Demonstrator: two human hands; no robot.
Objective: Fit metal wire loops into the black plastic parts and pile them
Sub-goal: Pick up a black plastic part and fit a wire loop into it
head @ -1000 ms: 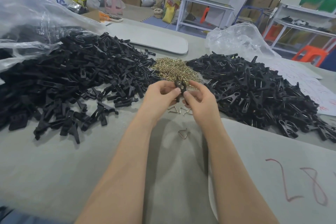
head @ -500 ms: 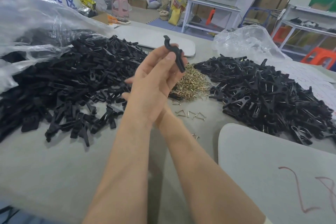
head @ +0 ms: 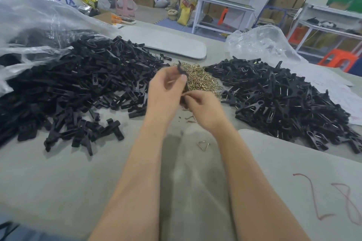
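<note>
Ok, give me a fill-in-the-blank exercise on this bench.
1. The left hand grips a ____ plastic part; the right hand pinches a wire loop.
2. The heap of wire loops lies ____ the pile of bare parts and the pile of fitted parts.
3. The pile of fitted parts lies on the person's ____ side.
4. The grey board bears the red number ____.
Missing: black; between; right; 28.
</note>
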